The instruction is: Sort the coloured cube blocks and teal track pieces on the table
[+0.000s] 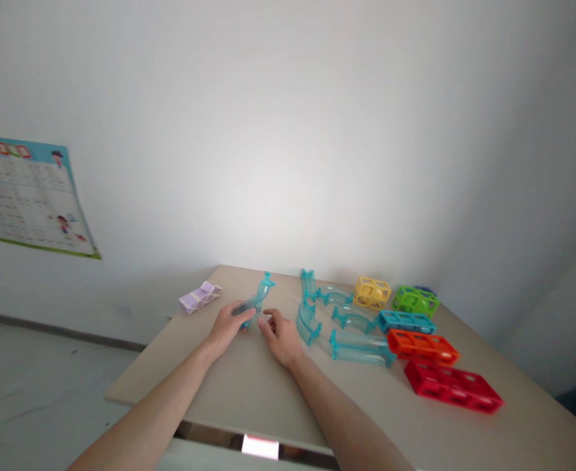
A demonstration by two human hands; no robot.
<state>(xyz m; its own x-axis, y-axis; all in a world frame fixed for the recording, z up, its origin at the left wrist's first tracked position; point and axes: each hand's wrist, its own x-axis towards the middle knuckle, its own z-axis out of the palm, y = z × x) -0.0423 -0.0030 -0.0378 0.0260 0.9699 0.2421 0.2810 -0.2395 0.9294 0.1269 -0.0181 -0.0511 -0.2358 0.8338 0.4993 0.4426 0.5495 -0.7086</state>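
My left hand (229, 325) is closed around the lower end of a clear teal curved track piece (258, 299), whose far end tilts up and away from the table. Something small and reddish shows under that hand, too small to name. Just to the right, my right hand (280, 335) hovers beside the piece with fingers bent and apart, and I see nothing in it. Nearest to this hand on the table is another curved teal track piece (308, 322).
More teal track pieces, such as a straight one (361, 348), lie right of centre. Block frames in yellow (372, 293), green (415, 301), blue (406, 321), orange (422, 347) and red (453, 384) line the right side. A purple patterned packet (200, 297) sits at the left edge.
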